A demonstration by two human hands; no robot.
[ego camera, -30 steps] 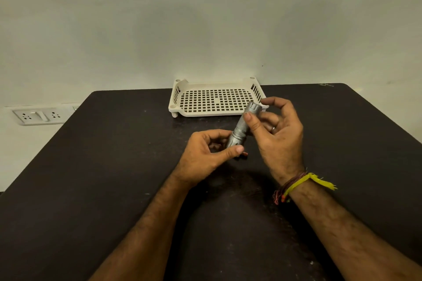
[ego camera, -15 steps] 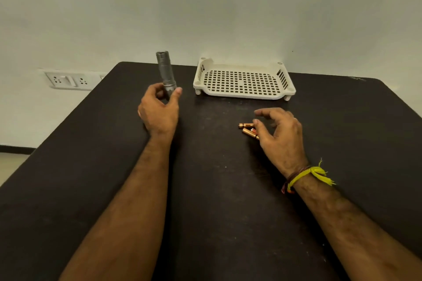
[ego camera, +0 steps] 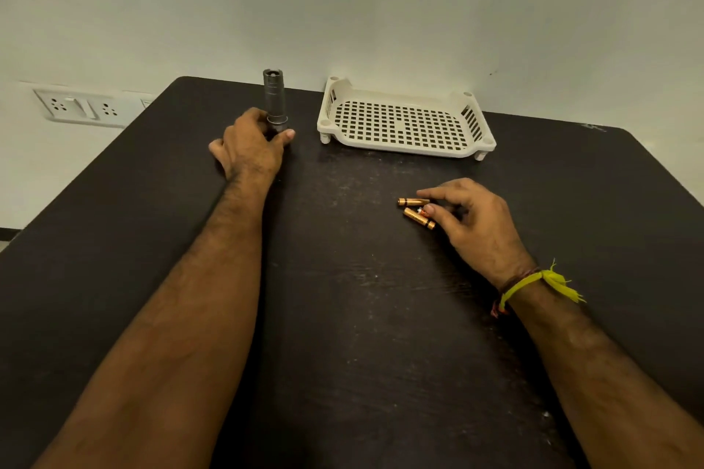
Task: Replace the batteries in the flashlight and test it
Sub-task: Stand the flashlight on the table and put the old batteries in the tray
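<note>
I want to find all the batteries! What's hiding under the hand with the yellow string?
Two gold batteries lie on the black table, poking out by the right hand fingertips. A bit of red shows between them. Anything further under the palm is covered.

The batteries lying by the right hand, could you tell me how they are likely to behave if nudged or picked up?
The batteries are smooth cylinders lying on their sides on the flat table, so they would probably roll if pushed sideways. They look small and rigid, likely easy to pinch. The right hand fingertips are at them, which may steady them.
</note>
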